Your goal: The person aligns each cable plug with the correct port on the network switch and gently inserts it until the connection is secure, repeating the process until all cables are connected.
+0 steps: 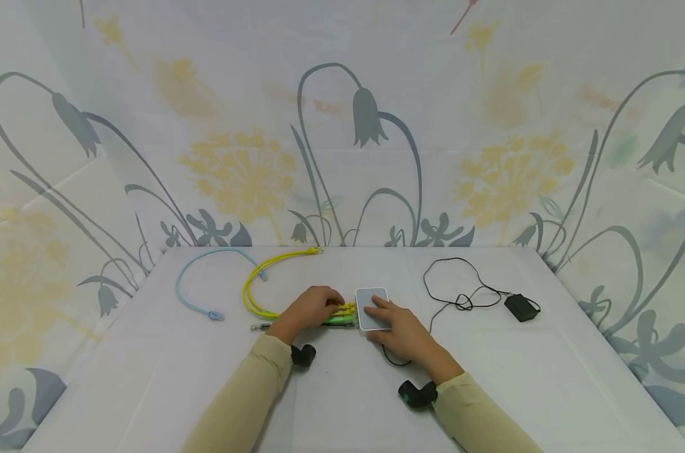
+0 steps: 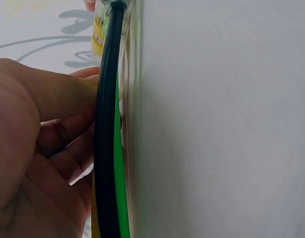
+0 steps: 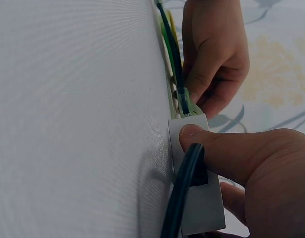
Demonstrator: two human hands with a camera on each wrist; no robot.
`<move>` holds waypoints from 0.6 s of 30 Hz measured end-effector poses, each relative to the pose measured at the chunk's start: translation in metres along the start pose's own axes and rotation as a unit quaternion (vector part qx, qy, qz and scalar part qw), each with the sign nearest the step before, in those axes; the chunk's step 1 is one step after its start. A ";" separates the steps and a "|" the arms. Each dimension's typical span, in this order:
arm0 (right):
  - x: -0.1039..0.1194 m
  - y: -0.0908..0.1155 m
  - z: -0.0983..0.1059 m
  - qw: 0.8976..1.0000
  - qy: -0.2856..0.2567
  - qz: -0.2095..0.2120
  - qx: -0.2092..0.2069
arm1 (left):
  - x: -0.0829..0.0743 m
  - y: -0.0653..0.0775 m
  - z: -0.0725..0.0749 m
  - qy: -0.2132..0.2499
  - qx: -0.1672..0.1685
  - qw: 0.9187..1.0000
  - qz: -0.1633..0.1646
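Observation:
A small white network box (image 1: 367, 298) with a grey top lies on the table, several network cables at its left side. My right hand (image 1: 403, 330) grips the box, fingers over its top and the thumb (image 3: 216, 146) against its near side wall. Beside the plugs, my left hand (image 1: 311, 307) pinches a yellow network cable (image 1: 253, 277) between thumb and fingers. A green cable (image 2: 120, 178) and a dark cable (image 2: 106, 124) run past that hand; the dark one partly hides its fingertips in the left wrist view. A black power cord (image 3: 179, 198) enters the box's side wall near my right thumb.
At the left lies a light blue network cable (image 1: 178, 283) in an open curve. To the right, a thin black cord (image 1: 424, 277) loops across the white table (image 1: 331, 402) to a black power adapter (image 1: 520, 307). A flower-patterned cloth (image 1: 342, 189) rises behind the table.

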State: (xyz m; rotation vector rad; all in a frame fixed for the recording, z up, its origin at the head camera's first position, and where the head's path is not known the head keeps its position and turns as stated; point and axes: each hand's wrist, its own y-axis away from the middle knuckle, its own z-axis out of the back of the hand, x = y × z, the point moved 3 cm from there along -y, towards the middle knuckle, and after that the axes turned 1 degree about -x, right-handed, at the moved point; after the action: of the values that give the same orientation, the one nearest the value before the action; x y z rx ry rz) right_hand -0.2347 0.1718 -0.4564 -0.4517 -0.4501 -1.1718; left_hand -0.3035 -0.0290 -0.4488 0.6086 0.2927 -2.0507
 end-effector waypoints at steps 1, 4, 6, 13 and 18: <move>0.000 0.000 0.000 1.000 0.000 0.000 0.001 | 0.001 0.001 0.001 0.001 0.000 1.000 0.000; 0.000 0.000 -0.001 1.000 0.000 -0.001 0.001 | 0.002 0.005 0.004 -0.003 -0.002 1.000 0.003; 0.000 0.000 -0.001 1.000 0.000 -0.001 0.001 | 0.002 0.008 0.006 -0.006 -0.003 1.000 0.003; 0.001 0.000 0.000 1.000 -0.003 -0.001 -0.001 | 0.007 0.017 0.012 -0.012 -0.009 1.000 0.008; 0.000 0.000 0.000 1.000 -0.002 -0.004 0.000 | 0.010 0.022 0.016 -0.015 -0.008 1.000 0.013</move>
State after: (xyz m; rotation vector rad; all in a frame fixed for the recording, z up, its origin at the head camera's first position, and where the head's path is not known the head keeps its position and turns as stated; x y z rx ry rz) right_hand -0.2348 0.1714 -0.4567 -0.4532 -0.4543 -1.1782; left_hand -0.2937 -0.0549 -0.4394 0.5674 0.2829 -2.0297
